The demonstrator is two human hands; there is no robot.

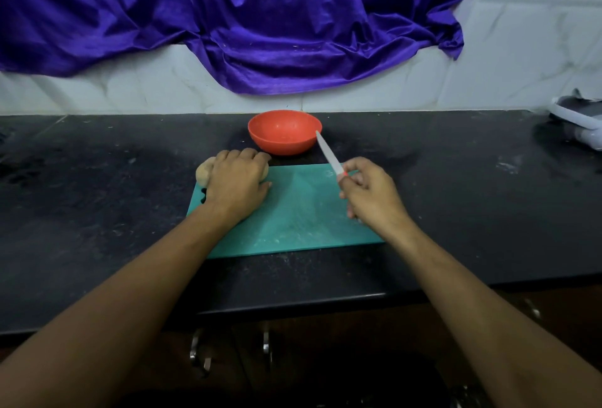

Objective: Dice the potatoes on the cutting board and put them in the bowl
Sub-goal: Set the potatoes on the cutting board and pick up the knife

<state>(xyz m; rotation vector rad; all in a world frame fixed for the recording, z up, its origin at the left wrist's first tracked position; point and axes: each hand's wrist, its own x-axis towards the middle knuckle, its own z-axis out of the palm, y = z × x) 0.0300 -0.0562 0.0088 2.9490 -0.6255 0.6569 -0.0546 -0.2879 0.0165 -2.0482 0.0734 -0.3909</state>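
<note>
Head view: the left hand (pixel 236 179) lies over a tan potato (pixel 204 173) at the far left corner of the teal cutting board (pixel 299 212). Its fingers are curled down and close together over the potato's top, which shows past both sides of the hand. It therefore probably lies lengthwise along the board's far edge; whether a second potato hides under the palm cannot be told. Over the board's right half, the right hand (pixel 371 192) pinches the red handle of a white-bladed knife (pixel 327 153) between thumb and bent fingers. The blade is raised, its tip aimed away and left, towards the empty red bowl (pixel 280 145) just beyond the board's far edge. Nothing is cut yet. The blade must travel left across the board's bare middle to meet the potato crosswise, beside the holding fingers
</note>
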